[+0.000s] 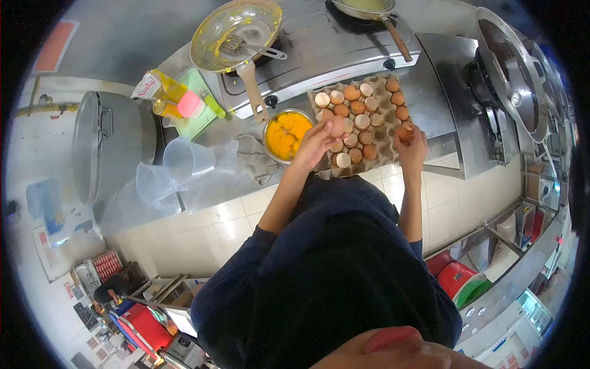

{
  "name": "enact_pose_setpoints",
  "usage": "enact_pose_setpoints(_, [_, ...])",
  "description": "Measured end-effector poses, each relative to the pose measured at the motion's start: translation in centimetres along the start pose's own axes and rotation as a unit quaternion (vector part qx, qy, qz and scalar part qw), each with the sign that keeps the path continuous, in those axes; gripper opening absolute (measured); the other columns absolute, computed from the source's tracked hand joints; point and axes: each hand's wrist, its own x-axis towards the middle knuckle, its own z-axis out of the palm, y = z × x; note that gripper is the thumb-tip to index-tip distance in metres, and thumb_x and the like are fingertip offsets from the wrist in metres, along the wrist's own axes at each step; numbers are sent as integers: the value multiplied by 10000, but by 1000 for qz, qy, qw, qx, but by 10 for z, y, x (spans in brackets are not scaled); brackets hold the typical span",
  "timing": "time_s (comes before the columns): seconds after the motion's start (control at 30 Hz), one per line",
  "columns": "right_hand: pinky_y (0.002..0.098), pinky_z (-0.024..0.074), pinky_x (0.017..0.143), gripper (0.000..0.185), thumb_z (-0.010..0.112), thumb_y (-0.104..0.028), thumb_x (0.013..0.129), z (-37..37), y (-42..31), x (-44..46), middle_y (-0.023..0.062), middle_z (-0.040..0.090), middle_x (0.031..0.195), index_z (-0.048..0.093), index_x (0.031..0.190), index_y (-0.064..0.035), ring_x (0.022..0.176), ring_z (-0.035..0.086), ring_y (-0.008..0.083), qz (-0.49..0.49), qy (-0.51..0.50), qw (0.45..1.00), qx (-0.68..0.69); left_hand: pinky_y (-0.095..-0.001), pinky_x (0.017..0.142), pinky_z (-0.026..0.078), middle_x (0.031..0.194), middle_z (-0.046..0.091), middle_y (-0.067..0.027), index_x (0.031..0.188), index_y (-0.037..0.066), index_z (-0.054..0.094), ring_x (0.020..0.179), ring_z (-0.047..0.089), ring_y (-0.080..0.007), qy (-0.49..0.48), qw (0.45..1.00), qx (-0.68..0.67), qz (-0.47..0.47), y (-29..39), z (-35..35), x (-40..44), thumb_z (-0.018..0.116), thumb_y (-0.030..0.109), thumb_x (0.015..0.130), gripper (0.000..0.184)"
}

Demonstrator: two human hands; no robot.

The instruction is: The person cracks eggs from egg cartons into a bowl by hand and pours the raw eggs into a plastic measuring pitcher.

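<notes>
My left hand [312, 146] is closed around an egg [336, 126] above the left side of the cardboard egg tray [385, 122]. At the tray's right edge, the fingers of my right hand [413, 149] are wrapped round another brown egg [403, 133]. Broken eggshells [361, 122] fill much of the tray's left and middle, several with their hollow side up. Whole brown eggs [397, 98] line the right column. Left of the tray stands a metal bowl [267, 146] holding cracked eggs with orange yolks [286, 130].
Behind the bowl, a frying pan [203, 54] with a slotted spatula [235, 44] rests on the gas stove [313, 55], its handle reaching forward. A grey cloth [255, 158], clear plastic jugs [187, 158], a green cutting board [195, 83] and a large pot [120, 144] stand left.
</notes>
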Motion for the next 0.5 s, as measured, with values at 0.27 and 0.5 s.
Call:
enact_pose_setpoints(0.27, [336,503,853,564,775,-22,736,14,-109,-33,116,516,1187,623,1275,-94,1061,553,252,-281,43,937,205,-286,846,545,1143,648,-140,1252,-35,526,1072,650,-263,-7,997,-66,-35,3,-9,-11,551,355,989,471])
enact_pose_setpoints(0.5, [335,486,905,555,769,-45,766,60,-127,-55,113,512,1192,605,1295,-73,1104,549,270,-221,-8,927,304,-291,825,566,1120,659,-128,1220,-34,552,973,669,-215,52,996,-53,-39,23,-33,-35,570,348,981,451])
